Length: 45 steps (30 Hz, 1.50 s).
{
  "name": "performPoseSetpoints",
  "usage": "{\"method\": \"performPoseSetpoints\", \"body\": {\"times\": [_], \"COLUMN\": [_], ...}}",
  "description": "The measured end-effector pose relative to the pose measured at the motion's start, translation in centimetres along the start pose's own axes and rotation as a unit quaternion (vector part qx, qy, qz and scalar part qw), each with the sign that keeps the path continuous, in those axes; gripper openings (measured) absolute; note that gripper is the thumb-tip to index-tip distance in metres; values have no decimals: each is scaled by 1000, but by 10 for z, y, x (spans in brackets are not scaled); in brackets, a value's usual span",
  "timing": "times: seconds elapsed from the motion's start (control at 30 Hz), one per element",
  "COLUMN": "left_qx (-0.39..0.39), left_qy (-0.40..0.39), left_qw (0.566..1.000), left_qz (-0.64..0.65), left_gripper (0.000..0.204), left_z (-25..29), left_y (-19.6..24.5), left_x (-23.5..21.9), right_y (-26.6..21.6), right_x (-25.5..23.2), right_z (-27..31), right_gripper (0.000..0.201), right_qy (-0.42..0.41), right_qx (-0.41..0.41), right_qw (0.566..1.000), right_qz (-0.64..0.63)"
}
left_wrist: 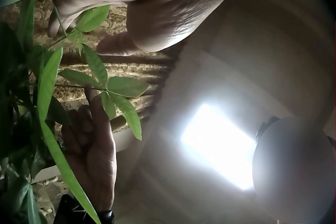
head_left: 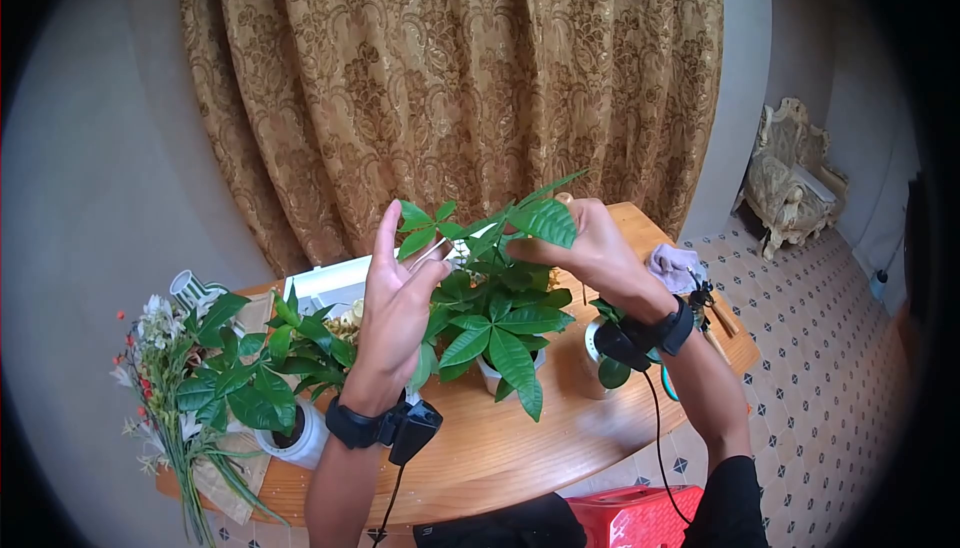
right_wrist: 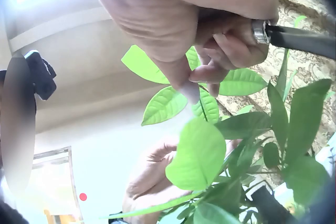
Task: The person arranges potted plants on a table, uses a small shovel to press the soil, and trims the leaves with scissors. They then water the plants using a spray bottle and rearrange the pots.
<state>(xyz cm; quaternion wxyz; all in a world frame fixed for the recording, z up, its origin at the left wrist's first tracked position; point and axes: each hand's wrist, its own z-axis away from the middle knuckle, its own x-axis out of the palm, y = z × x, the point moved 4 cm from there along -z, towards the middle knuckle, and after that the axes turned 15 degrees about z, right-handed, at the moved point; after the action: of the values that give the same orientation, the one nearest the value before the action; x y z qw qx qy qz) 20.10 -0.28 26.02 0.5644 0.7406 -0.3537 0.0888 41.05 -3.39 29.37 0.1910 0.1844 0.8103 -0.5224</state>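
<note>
A leafy green plant [head_left: 500, 343] stands in a white pot [head_left: 497, 380] mid-table, between my hands. My left hand [head_left: 393, 303] is raised at its left side, index finger upright and thumb apart, beside a small leaf cluster [head_left: 425, 228]. In the left wrist view, a thin stem passes by its fingers. My right hand [head_left: 605, 248] reaches in at the plant's upper right, partly behind a large leaf [head_left: 545, 223]. Its fingers curl round a small wooden-handled tool with a silver collar and dark shaft [right_wrist: 302, 40]. Its thumb and fingertips are at the base of a leaf cluster [right_wrist: 165, 106].
Another potted plant [head_left: 300, 438] and a bunch of flowers [head_left: 155, 378] are at the left. A white tray [head_left: 335, 283] lies behind. At the right are a jar [head_left: 592, 338], a cloth [head_left: 675, 266] and wooden-handled tools [head_left: 722, 323]. A red stool [head_left: 640, 520] stands in front.
</note>
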Motion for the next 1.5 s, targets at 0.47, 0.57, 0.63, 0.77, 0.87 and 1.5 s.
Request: {"method": "performPoseSetpoints", "body": {"times": [0.47,0.57,0.63,0.77,0.87,1.5], "left_qx": [-23,-21,-15,9,21,-21], "left_qy": [44,37,29,-28,-55,-19], "left_qw": [997,998,999,1000,998,1000], "left_qz": [53,39,20,-11,-26,8], "left_gripper": [82,82,82,80,78,75], "left_z": [-5,-5,-4,-3,-5,-19], "left_y": [-4,-2,1,6,9,-2], "left_x": [-2,0,3,14,20,18], "right_y": [-1,1,5,-5,-5,2], "right_x": [-11,-12,-13,-13,-10,25], "right_z": [21,22,23,28,32,13], "right_gripper": [24,27,29,30,28,27], "right_qy": [3,5,7,-22,-34,-27], "right_qx": [32,33,41,94,94,-17], "right_qw": [999,999,999,995,995,999], "right_qz": [3,-2,4,18,3,11]}}
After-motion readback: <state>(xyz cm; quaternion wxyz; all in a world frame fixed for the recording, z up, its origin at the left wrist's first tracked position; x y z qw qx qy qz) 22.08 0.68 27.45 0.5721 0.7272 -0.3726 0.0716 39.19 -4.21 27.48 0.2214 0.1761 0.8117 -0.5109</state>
